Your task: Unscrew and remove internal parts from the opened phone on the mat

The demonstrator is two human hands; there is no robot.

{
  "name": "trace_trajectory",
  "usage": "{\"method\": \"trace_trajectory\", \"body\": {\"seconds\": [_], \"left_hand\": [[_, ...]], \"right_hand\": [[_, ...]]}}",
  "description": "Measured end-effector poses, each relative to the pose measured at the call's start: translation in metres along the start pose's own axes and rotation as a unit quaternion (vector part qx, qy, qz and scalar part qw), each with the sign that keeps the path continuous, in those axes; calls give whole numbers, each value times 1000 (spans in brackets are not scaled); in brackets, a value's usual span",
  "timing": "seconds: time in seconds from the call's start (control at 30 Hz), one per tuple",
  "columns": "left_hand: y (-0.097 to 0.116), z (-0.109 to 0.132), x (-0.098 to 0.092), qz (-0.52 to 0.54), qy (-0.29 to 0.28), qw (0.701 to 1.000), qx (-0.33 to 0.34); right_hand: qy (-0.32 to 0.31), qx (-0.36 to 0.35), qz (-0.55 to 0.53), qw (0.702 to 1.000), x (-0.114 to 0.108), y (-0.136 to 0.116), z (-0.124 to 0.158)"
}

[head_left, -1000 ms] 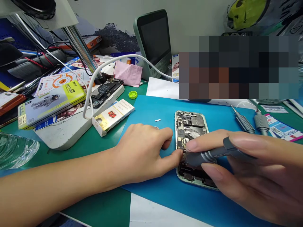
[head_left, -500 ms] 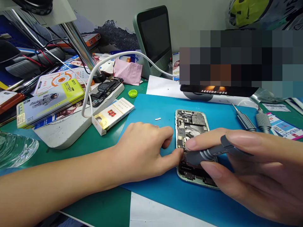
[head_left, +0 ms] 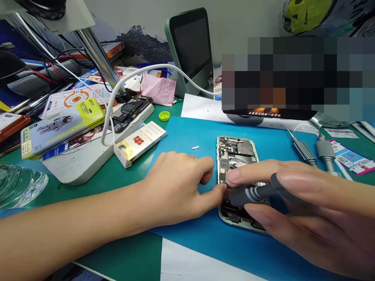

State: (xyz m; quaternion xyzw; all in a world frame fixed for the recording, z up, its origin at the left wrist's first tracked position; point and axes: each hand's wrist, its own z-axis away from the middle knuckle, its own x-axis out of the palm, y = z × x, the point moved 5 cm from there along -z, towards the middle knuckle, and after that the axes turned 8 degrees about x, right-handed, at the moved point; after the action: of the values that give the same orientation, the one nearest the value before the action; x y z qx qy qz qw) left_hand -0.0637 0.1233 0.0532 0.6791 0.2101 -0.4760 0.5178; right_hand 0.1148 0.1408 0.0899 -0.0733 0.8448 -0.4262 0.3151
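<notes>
An opened smartphone [head_left: 238, 150] lies on the blue mat with its circuit boards and metal shields showing. My left hand [head_left: 181, 187] rests at its left side, fingers curled under and thumb pressed against the phone's edge. Over the phone's lower half, my right hand [head_left: 310, 203] is closed around a dark grey screwdriver [head_left: 249, 195] with silver rings. The screwdriver slants, and its tip is hidden. Part of the phone's right side is covered by my right hand. A small whitish piece [head_left: 195, 147] sits on the mat beyond my left hand.
Two grey screwdrivers [head_left: 303, 150] stand at the mat's right. To the left are a cigarette box [head_left: 140, 142], another phone's innards [head_left: 129, 111], a yellow-grey battery box [head_left: 63, 127] and a clear glass vessel [head_left: 22, 185]. A white cable [head_left: 140, 70] arches behind; a screen device [head_left: 191, 45] stands further back.
My right hand and the screwdriver have shifted slightly left over the phone. The left hand and the phone stay where they were.
</notes>
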Motion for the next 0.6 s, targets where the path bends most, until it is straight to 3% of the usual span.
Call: {"method": "trace_trajectory", "body": {"seconds": [0.2, 0.6], "left_hand": [[1, 0, 1, 0, -7, 1000, -5], [0, 0, 1, 5, -16, 1000, -11]], "right_hand": [[-42, -25, 5, 999, 3, -1, 5], [-39, -26, 12, 999, 0, -1, 1]]}}
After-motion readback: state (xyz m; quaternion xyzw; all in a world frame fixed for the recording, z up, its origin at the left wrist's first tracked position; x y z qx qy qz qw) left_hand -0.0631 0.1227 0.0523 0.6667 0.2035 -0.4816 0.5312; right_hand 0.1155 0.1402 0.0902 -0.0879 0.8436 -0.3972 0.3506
